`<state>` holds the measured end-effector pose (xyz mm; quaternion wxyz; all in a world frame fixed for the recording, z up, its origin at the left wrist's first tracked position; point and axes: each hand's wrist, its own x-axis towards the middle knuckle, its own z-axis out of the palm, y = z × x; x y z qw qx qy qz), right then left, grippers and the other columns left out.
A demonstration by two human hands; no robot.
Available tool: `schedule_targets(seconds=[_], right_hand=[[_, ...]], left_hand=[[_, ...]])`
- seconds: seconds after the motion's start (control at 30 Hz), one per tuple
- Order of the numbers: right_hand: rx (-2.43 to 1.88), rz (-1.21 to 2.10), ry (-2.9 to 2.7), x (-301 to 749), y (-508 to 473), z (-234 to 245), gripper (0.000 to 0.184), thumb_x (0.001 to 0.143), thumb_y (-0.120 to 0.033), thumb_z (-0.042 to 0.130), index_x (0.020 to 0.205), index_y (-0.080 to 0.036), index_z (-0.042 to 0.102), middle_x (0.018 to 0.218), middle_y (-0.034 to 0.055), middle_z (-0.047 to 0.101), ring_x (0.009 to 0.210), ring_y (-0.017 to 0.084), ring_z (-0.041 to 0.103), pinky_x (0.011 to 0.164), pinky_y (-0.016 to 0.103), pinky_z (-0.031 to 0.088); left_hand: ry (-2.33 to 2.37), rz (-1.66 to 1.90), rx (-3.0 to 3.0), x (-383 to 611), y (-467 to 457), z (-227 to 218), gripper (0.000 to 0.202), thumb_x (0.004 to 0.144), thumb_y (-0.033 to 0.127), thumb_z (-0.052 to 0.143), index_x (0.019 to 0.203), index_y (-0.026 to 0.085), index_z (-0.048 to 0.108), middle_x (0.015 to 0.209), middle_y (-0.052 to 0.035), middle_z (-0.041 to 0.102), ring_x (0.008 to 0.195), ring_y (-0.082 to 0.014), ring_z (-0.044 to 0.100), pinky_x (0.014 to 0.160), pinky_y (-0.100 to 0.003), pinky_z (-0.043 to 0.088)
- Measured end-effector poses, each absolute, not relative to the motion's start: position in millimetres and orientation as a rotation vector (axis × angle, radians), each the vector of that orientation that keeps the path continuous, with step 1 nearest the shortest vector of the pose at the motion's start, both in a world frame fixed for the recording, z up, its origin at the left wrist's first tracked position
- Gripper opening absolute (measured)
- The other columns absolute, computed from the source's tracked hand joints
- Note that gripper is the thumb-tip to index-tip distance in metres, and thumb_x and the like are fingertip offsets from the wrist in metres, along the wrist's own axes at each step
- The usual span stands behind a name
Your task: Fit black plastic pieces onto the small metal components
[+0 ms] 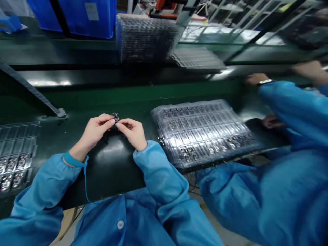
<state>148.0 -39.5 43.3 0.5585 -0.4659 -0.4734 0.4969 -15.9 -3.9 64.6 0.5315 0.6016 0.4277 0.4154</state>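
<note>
At the left, a clear tray (16, 136) is running out of the picture, its compartments carrying small parts only in the nearer rows. A slanted post (30, 89) is standing between it and the blue bin (77, 17), which the top edge is cutting off. Over the tabletop (115, 167), the left hand (96, 131) and right hand (133, 133) are pinching one small dark part (115, 116) between their fingertips; the fingers are covering its lower portion, so its shape is hard to read. Beyond, stacked trays (146, 39) are blurring together. Right of the hands, a wider tray (205, 130) is lying, glare washing out its middle cells. Farther right, a co-worker's sleeve (289, 106) is blocking the tabletop's far end.
</note>
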Motion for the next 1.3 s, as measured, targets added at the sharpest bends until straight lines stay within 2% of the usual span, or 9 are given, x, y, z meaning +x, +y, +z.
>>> schedule_targets(seconds=[0.13,0.33,0.47,0.57,0.7,0.87,1.03,1.17,1.3], right_hand=[[-1.161,1.144,-1.092,146.1,-53.9,52.1,0.032,0.073,-0.061,0.076,0.082,-0.031,0.070,0.084,-0.0035,0.073,0.079,0.019,0.070,0.081,0.037,0.061],[-1.148,1.059,-1.097,145.2,-72.0,65.2,0.026,0.076,-0.057,0.074,0.080,-0.032,0.070,0.080,-0.0031,0.072,0.075,0.021,0.071,0.076,0.040,0.062],[-1.367,0.738,-1.225,167.3,-112.1,102.1,0.017,0.086,-0.045,0.068,0.082,-0.028,0.071,0.079,-0.0003,0.073,0.071,0.020,0.068,0.070,0.037,0.060],[-1.616,0.366,-1.371,213.3,-164.5,137.5,0.010,0.087,-0.036,0.069,0.087,-0.027,0.072,0.084,0.0012,0.073,0.076,0.021,0.067,0.071,0.037,0.057],[-2.059,0.035,-1.193,303.1,-217.5,154.2,0.023,0.081,-0.047,0.072,0.087,-0.025,0.074,0.074,0.0032,0.070,0.062,0.019,0.060,0.062,0.035,0.050],[-2.318,0.423,-1.243,382.2,-217.6,123.7,0.045,0.071,-0.063,0.070,0.077,-0.018,0.075,0.067,0.0055,0.070,0.062,0.022,0.061,0.060,0.034,0.046],[-2.381,0.640,-1.367,394.7,-200.6,105.5,0.049,0.072,-0.064,0.066,0.077,-0.016,0.076,0.071,0.0066,0.073,0.067,0.023,0.064,0.065,0.033,0.046],[-2.452,0.599,-1.445,394.3,-196.9,104.7,0.048,0.073,-0.064,0.065,0.074,-0.017,0.074,0.063,0.0048,0.069,0.062,0.021,0.062,0.059,0.031,0.042],[-2.502,0.311,-1.520,387.4,-201.2,103.8,0.039,0.078,-0.058,0.065,0.072,-0.019,0.070,0.063,0.0040,0.067,0.060,0.020,0.061,0.057,0.031,0.042]], left_hand=[[0.982,0.941,1.464,-14.9,-10.4,72.6,0.030,0.078,0.043,0.075,0.093,0.017,0.078,0.084,-0.0059,0.069,0.069,-0.0144,0.058,0.060,-0.026,0.048],[0.940,0.871,1.491,-12.8,-20.8,80.4,0.039,0.075,0.049,0.077,0.097,0.016,0.077,0.086,-0.0076,0.072,0.071,-0.0174,0.060,0.063,-0.028,0.049],[0.941,0.832,1.511,-14.8,-20.3,83.4,0.043,0.079,0.051,0.072,0.108,0.019,0.074,0.087,-0.0072,0.072,0.069,-0.0171,0.061,0.063,-0.029,0.050],[1.071,0.858,1.680,-22.0,-8.9,76.3,0.036,0.082,0.049,0.068,0.104,0.020,0.074,0.086,-0.0056,0.070,0.072,-0.0180,0.062,0.065,-0.029,0.049],[1.344,0.915,1.925,-36.7,17.5,45.9,0.025,0.085,0.042,0.063,0.096,0.022,0.072,0.083,-0.0043,0.069,0.073,-0.0192,0.060,0.069,-0.031,0.046],[1.472,0.938,2.230,-46.8,36.9,10.6,0.019,0.085,0.035,0.061,0.094,0.021,0.069,0.090,-0.0084,0.067,0.087,-0.0258,0.057,0.081,-0.037,0.043],[1.475,0.878,2.338,-47.8,35.3,4.1,0.021,0.088,0.036,0.057,0.098,0.020,0.068,0.097,-0.0107,0.066,0.097,-0.0291,0.056,0.085,-0.040,0.043],[1.533,0.787,2.391,-49.0,34.5,3.4,0.025,0.090,0.037,0.053,0.100,0.019,0.067,0.100,-0.0102,0.067,0.099,-0.0285,0.056,0.086,-0.039,0.045],[1.558,0.752,2.391,-50.0,35.4,1.6,0.026,0.090,0.037,0.052,0.101,0.019,0.067,0.100,-0.0096,0.067,0.099,-0.0277,0.057,0.087,-0.039,0.046]])
